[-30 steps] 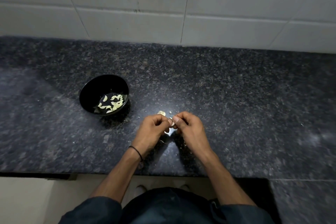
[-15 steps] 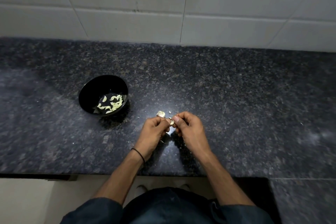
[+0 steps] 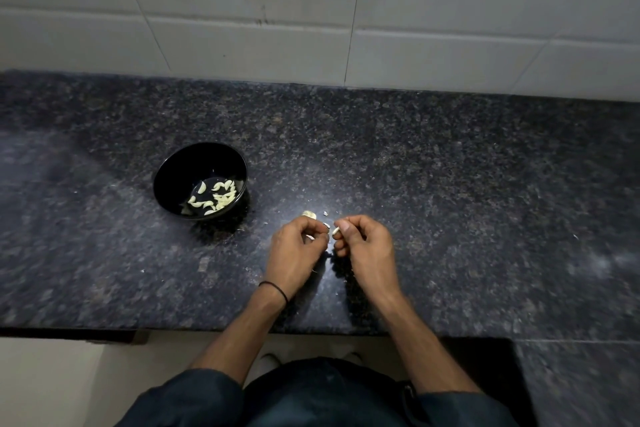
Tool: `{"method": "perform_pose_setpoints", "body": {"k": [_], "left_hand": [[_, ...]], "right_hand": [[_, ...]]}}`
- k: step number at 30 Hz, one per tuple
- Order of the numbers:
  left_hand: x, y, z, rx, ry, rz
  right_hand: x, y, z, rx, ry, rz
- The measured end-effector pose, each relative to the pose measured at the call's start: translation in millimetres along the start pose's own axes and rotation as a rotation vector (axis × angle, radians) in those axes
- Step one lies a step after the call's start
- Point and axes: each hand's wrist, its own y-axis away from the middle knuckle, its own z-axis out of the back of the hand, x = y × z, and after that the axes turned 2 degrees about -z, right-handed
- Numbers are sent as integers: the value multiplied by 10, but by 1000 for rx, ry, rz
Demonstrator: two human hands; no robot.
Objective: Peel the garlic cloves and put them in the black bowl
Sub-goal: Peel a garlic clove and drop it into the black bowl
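Mid-peel, I judge: right hand pinches garlic clove, left hand pinches skin scrap; next, bare clove goes left into black bowl

tabletop: dark grey-black granite, fine tan and grey speckle, pale sheen mid-surface. black bowl: glossy, plain. peeled cloves inside it: pale yellow-cream. Held garlic clove: off-white. garlic skin on the tabletop: tan-yellow, tiny white flecks beside it. wall tiles: white, thin grey grout lines, brownish streaky stains near top. wristband: black. sleeves: dark blue-grey. floor: pale beige.
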Motion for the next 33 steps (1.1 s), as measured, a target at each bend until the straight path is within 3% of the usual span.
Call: {"method": "perform_pose_setpoints", "body": {"k": [9,16,25,33], "left_hand": [[-123,137,32,45,227,-88],[-120,157,51,50,133,-169],[-99,132,53,69,379,32],[-126,134,63,49,370,48]], "right_hand": [[-1,22,-4,-68,56,17],[22,25,-15,-100,191,75],[28,7,24,-36,125,65],[40,16,21,49,194,100]]}}
